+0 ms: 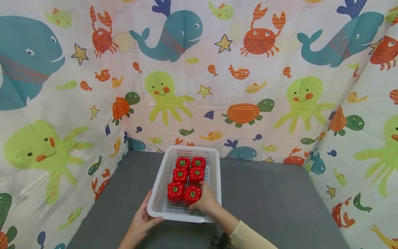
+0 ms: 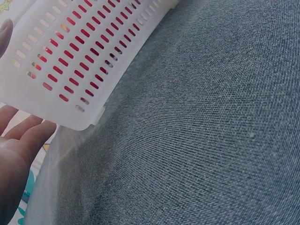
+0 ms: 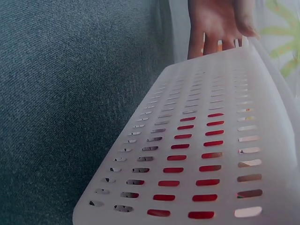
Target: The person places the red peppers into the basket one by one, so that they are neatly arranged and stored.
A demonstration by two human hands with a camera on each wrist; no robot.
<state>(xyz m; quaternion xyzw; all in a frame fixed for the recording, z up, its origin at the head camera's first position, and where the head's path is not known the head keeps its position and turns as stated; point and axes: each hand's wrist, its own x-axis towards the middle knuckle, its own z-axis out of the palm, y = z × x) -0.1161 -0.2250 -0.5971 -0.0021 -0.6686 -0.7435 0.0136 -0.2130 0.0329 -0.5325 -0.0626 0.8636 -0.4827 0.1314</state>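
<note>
A white slotted plastic basket [image 1: 157, 193] stands on the grey tabletop, with several red bell peppers [image 1: 180, 175] in paired rows, green stems up. My left hand [image 1: 141, 221] holds its near left corner; in the left wrist view the fingers [image 2: 35, 133] lie against the outside and the thumb tip [image 2: 4, 35] is higher up. Inside the basket, my right hand [image 1: 205, 200] grips the near right bell pepper [image 1: 192, 194], thumb in front and fingers behind. The right wrist view shows the basket's slotted wall [image 3: 187, 140], with red behind the slots; it hides the right hand's grip.
Grey cloth [image 1: 267, 200] covers the tabletop on both sides of the basket. A curtain [image 1: 199, 79] printed with sea animals hangs behind and along both sides. The basket's far rim [image 1: 192, 148] is close to the back curtain.
</note>
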